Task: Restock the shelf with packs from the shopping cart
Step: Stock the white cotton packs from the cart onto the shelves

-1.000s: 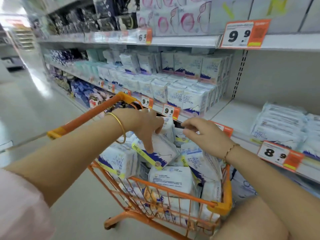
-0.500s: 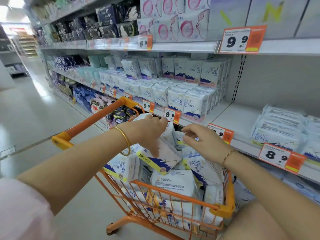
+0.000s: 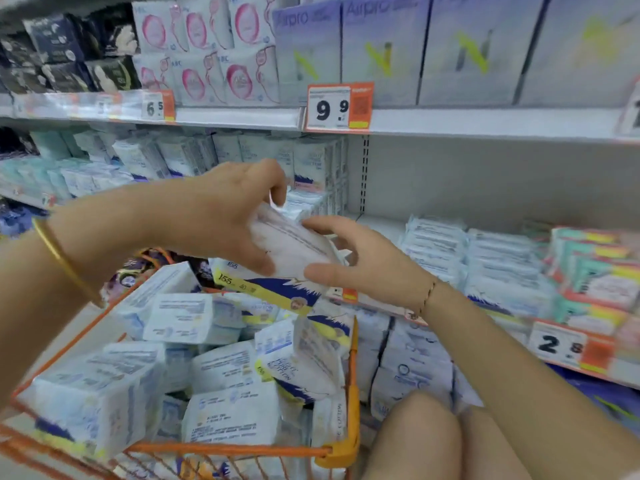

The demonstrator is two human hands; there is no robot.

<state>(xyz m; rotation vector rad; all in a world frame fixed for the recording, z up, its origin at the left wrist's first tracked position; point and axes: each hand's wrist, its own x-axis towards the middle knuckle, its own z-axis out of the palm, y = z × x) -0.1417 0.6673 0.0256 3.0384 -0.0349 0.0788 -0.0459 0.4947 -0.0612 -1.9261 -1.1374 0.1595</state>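
Item 1: pack (image 3: 294,242), white, blurred. I log it at frame ctr, lifted above cart, in front of mid shelf.
L hand (image 3: 221,216) at pack's 9 o'clock: fingers curled over far edge, thumb on near side, gripping.
R hand (image 3: 363,261) at pack's 3 o'clock: thumb & fingers pinch pack's end.
Item 2: yellow-band pack (image 3: 270,285) touching beneath, 6 o'clock; can't tell if held.
Item 3: orange cart (image 3: 354,375), 7 o'clock, heaped w/ cart packs (image 3: 221,372).
Item 4: shelf (image 3: 384,227), 3 o'clock, w/ flat stacks (image 3: 485,258).
Item 5: 9.9 tag (image 3: 337,107), 12 o'clock.
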